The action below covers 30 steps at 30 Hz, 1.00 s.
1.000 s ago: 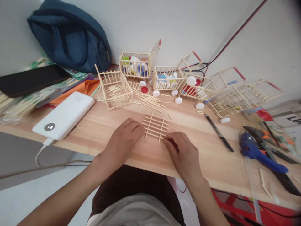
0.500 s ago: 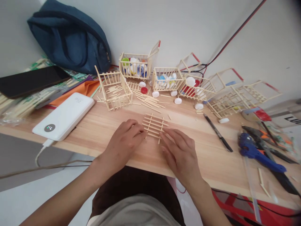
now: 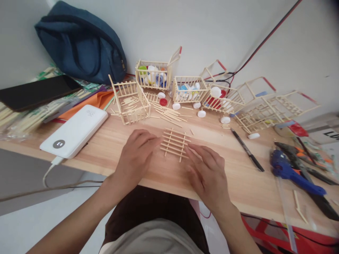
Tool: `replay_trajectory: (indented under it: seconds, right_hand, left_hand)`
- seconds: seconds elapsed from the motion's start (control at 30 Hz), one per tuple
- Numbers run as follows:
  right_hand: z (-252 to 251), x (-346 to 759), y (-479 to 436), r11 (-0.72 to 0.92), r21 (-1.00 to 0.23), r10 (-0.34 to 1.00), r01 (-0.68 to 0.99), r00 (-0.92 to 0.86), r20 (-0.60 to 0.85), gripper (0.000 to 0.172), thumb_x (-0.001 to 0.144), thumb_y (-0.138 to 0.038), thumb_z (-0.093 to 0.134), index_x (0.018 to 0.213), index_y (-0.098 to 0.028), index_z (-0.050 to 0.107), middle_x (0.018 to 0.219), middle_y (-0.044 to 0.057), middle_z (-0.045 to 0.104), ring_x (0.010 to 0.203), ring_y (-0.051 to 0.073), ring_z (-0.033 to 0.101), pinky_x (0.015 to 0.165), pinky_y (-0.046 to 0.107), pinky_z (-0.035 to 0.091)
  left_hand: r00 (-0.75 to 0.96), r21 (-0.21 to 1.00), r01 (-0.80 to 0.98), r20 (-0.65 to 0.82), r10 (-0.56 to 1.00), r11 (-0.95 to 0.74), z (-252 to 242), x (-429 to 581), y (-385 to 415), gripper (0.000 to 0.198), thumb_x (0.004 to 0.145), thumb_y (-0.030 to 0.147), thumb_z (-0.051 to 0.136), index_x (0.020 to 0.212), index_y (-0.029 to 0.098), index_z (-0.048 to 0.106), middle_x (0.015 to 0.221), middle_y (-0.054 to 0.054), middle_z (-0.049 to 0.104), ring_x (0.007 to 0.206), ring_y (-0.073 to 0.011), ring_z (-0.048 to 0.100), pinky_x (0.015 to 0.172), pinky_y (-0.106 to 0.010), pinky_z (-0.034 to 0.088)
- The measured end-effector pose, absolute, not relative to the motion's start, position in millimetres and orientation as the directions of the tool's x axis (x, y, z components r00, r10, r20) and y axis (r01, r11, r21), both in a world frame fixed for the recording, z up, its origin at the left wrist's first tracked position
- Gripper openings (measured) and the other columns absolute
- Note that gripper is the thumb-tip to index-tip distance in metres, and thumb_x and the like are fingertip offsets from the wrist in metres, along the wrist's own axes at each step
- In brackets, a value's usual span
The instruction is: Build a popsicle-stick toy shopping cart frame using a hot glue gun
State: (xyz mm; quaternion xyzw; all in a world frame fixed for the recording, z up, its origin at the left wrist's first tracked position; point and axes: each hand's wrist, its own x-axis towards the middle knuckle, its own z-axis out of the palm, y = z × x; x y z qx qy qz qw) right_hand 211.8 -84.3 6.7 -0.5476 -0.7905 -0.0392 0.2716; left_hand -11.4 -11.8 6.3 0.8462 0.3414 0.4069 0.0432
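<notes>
2-handed now: bracketing the pale, square wooden-stick lattice on the tan wood-grain tabletop, bare left hand and right hand loosely spread, apparently gripping nothing; could skew with 1 nudge, given weak joints.

Blue bag slumped against wall at rear left. Black phone lay face up in front of bag. Orange paper spread behind white power bank; display lit, white cable plugged into near end. Capped black pen lay slantwise on right side of table. Blue glue gun lay farther right, near pliers. Red-and-black wires ran diagonally down wall.
</notes>
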Motion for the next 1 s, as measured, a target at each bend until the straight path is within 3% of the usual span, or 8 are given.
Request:
replay_trajectory:
  seconds: [0.13,0.33,0.43,0.57,0.73,1.0]
  right_hand:
    - [6,213,-85,0.395,-0.233,0.829,0.889,-0.236,0.508,0.045,0.095,-0.017,0.049,0.14,-0.018,0.048,0.137,0.012,0.058,0.129,0.027,0.047,0.106,0.047,0.035]
    - [6,217,-85,0.334,-0.312,0.848,0.889,-0.14,0.511,0.047,0.099,-0.021,0.038,0.145,-0.024,0.045,0.143,0.009,0.054,0.135,0.027,0.043,0.11,0.05,0.032]
    - [5,220,-86,0.279,-0.328,0.852,0.903,-0.075,0.519,0.047,0.1,-0.023,0.033,0.146,-0.023,0.043,0.145,0.01,0.052,0.138,0.027,0.04,0.111,0.051,0.031]
    - [4,215,-89,0.316,-0.242,0.871,0.918,-0.179,0.457,0.052,0.1,-0.026,0.032,0.152,-0.023,0.031,0.151,0.011,0.045,0.145,0.03,0.03,0.11,0.054,0.03]
    - [10,197,-93,0.339,-0.107,0.91,0.935,-0.297,0.288,0.06,0.098,-0.032,0.039,0.154,-0.015,0.025,0.161,0.012,0.027,0.151,0.033,0.009,0.114,0.058,0.022]
    - [-1,184,-93,0.352,0.001,0.919,0.936,-0.345,0.19,0.07,0.097,-0.047,0.042,0.153,-0.007,0.028,0.161,0.013,0.024,0.151,0.033,0.009,0.116,0.061,0.018]
  left_hand:
    - [0.349,0.403,0.558,0.679,0.646,-0.725,9,-14,-14,0.032,0.09,-0.001,0.044,0.104,0.018,0.065,0.097,-0.007,0.067,0.1,-0.0215,0.053,0.088,-0.041,0.05]
    - [0.427,0.323,0.564,0.673,0.603,-0.76,9,-13,-17,0.025,0.09,0.004,0.05,0.101,0.019,0.067,0.097,-0.007,0.07,0.1,-0.0224,0.054,0.086,-0.04,0.051]
    - [0.52,0.243,0.548,0.651,0.553,-0.801,9,-11,-17,0.024,0.09,0.007,0.054,0.109,0.016,0.065,0.109,-0.008,0.071,0.112,-0.0258,0.054,0.094,-0.045,0.048]
    - [0.666,0.157,0.531,0.529,0.525,-0.832,11,-8,-19,0.031,0.092,0.015,0.053,0.122,0.016,0.062,0.131,-0.008,0.064,0.134,-0.0306,0.043,0.108,-0.052,0.037]
    - [0.738,0.133,0.555,0.377,0.56,-0.821,10,-6,-23,0.044,0.097,0.031,0.046,0.138,0.016,0.051,0.147,-0.008,0.051,0.146,-0.033,0.027,0.118,-0.06,0.018]
    - [0.782,0.113,0.544,0.292,0.551,-0.832,5,-7,-25,0.065,0.097,0.056,0.038,0.146,0.014,0.042,0.153,-0.009,0.043,0.149,-0.0308,0.018,0.12,-0.06,0.006]
